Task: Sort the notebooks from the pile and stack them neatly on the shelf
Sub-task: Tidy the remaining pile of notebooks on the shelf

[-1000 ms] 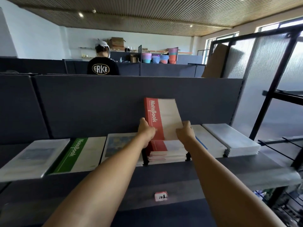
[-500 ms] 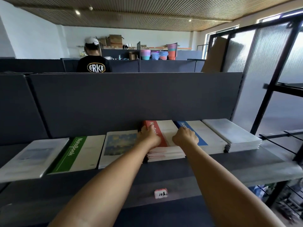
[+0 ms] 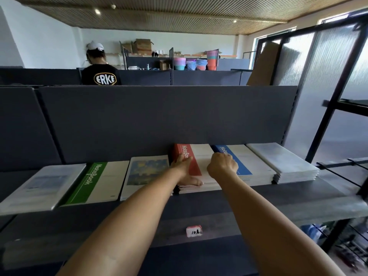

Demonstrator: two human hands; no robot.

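A stack of red-striped notebooks (image 3: 202,156) lies flat on the dark shelf (image 3: 298,198), its back against the grey back panel. My left hand (image 3: 185,170) lies with straight fingers along the stack's left side, and its thumb rests on the front corner. My right hand (image 3: 222,166) rests on top of the stack near its right edge with curled fingers, and nothing shows in it. Beside it on the right are a blue-striped notebook stack (image 3: 246,163) and a white stack (image 3: 282,163).
Left of the red stack lie a painted-cover notebook (image 3: 147,172), a green notebook (image 3: 99,182) and a pale one (image 3: 39,184). A price tag (image 3: 194,232) sits on the shelf's front lip. A black metal rack (image 3: 328,116) stands at the right. A person (image 3: 101,75) stands behind the panel.
The red notebook that both hands held upright has been laid flat on the red stack. My left hand has slid to the stack's left side and my right hand now rests on top.
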